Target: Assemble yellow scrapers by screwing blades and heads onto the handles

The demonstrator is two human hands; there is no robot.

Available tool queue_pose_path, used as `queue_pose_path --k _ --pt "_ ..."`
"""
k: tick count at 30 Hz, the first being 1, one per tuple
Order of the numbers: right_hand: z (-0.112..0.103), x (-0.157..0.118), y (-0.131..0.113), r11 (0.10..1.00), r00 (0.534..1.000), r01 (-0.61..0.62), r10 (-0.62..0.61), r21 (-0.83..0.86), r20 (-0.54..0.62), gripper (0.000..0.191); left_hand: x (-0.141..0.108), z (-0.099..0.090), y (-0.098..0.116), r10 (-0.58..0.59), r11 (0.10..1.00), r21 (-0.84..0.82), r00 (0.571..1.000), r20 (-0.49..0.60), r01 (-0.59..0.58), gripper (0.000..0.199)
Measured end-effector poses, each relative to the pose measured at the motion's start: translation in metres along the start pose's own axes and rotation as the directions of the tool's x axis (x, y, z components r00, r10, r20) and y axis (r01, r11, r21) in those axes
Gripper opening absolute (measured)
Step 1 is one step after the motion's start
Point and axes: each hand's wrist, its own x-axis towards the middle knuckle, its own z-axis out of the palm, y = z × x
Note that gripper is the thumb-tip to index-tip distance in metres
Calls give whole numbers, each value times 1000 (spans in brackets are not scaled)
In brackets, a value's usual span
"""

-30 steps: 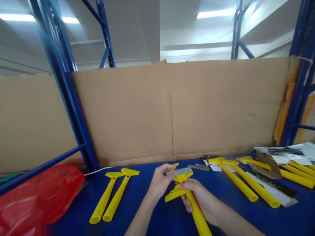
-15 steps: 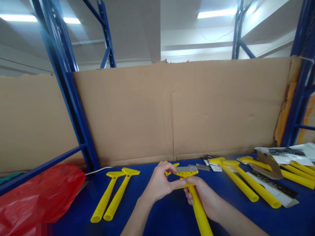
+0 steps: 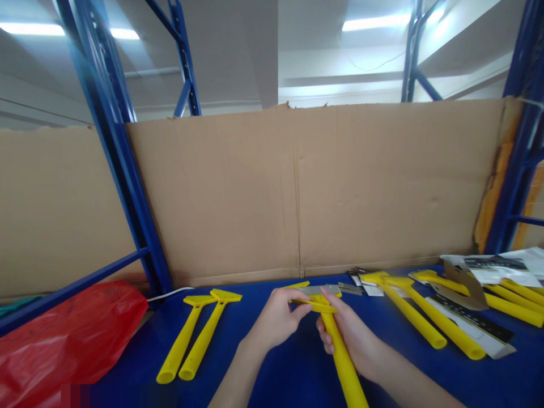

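Right hand (image 3: 351, 335) grasps the yellow scraper (image 3: 345, 365), left hand (image 3: 275, 320) pinches the yellow plate (image 3: 322, 307); I should keep them aligned, avoiding the blade (image 3: 313, 290) edge.

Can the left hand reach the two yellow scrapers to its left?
Probably yes: nothing visible blocks the left hand from the two yellow scrapers, though it would first have to release the held scraper.

Blue metal uprights (image 3: 144, 226) flank a brown cardboard panel (image 3: 225, 192) beneath a pale ceiling with lit tube lights (image 3: 374, 23).
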Motion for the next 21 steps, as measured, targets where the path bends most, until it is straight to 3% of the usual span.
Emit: queue_pose_path --k 4,8,16,21 --pt "3 -4 0 1000 997 21 -22 7 68 50 4 -3 -1 11 1000 -25 986 -166 -15 21" --pt "0 -2 4 999 996 -29 32 -38 88 50 7 -4 -6 47 998 -20 946 -321 -57 21" --pt "1 -3 9 997 993 -17 26 -80 118 45 9 0 -17 -75 979 -202 966 -247 24 20" --pt "2 -3 9 997 994 -21 29 -76 109 42 10 8 -20 -190 901 -425 959 -211 85 25"
